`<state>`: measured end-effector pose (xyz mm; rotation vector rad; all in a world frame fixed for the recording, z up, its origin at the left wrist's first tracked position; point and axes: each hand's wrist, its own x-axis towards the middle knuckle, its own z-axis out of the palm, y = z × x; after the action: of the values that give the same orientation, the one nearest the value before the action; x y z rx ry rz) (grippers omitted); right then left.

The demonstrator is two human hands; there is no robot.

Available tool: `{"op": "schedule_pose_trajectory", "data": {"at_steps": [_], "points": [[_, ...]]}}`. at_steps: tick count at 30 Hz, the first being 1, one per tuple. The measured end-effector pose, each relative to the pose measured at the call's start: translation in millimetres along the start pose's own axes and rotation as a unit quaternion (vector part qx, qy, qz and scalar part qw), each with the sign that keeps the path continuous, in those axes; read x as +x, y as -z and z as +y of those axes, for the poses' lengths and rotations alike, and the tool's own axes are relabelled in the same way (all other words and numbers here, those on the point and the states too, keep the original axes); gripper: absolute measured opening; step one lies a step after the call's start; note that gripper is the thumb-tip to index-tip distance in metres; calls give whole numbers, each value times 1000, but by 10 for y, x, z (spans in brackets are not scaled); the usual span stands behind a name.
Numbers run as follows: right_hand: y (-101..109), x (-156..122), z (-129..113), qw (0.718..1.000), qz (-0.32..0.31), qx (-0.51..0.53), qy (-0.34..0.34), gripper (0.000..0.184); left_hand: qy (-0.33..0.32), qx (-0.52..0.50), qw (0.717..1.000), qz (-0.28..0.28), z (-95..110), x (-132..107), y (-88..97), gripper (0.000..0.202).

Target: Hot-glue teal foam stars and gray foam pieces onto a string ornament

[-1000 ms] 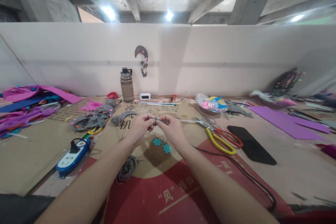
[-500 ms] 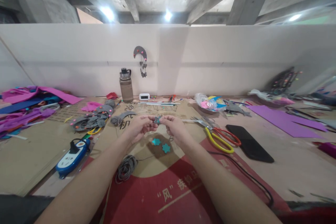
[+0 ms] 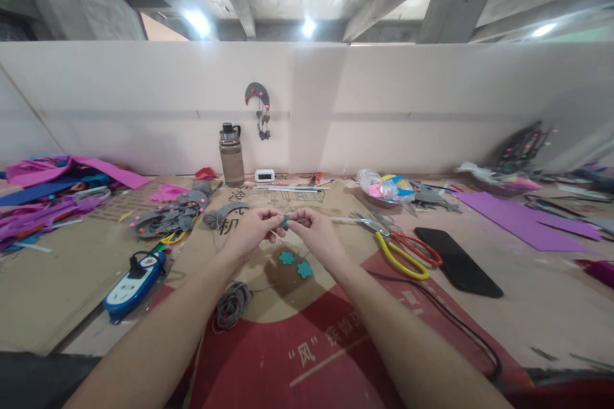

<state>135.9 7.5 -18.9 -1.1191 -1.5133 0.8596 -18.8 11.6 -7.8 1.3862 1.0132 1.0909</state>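
Note:
Over the cardboard, my left hand (image 3: 259, 228) and my right hand (image 3: 311, 230) meet, fingertips pinched on a small grey and teal felt piece (image 3: 285, 222). Most of that piece is covered by the fingers. Just below, a teal felt flower (image 3: 286, 258) and another teal flower (image 3: 304, 269) lie flat on the board. A coil of grey cord (image 3: 232, 307) rests nearer to me on the left, with a loose strand running right. Scissors with yellow and red handles (image 3: 401, 255) lie right of my right hand.
A blue-and-white power strip (image 3: 135, 287) and grey felt pieces (image 3: 170, 214) are on the left. A black phone (image 3: 458, 262) and purple felt (image 3: 520, 220) lie right. At the back stand a bottle (image 3: 232, 156) and a bowl (image 3: 386, 195); a felt moon hanging (image 3: 259, 99) is on the wall.
My two hands have drawn closer around the felt piece, which shows less between the fingers now. The flowers, cord and scissors stay where they were.

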Motion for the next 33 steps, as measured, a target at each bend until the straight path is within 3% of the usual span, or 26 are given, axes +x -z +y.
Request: {"op": "schedule_pose_trajectory", "data": {"at_steps": [8,14,23,33], "points": [[-4,-22,-24,999,6,-20,30,18,-27,5,998,47,11,13,6,20],[10,-7,-29,999,25,-2,26,17,-18,-64,996,61,57,-23,-37,24],[53,-5,-59,997,39,57,-17,23,6,-152,988,16,54,-32,-76,25],[63,-5,-66,998,16,65,-10,21,-1,-141,990,9,59,-42,-108,23]]}}
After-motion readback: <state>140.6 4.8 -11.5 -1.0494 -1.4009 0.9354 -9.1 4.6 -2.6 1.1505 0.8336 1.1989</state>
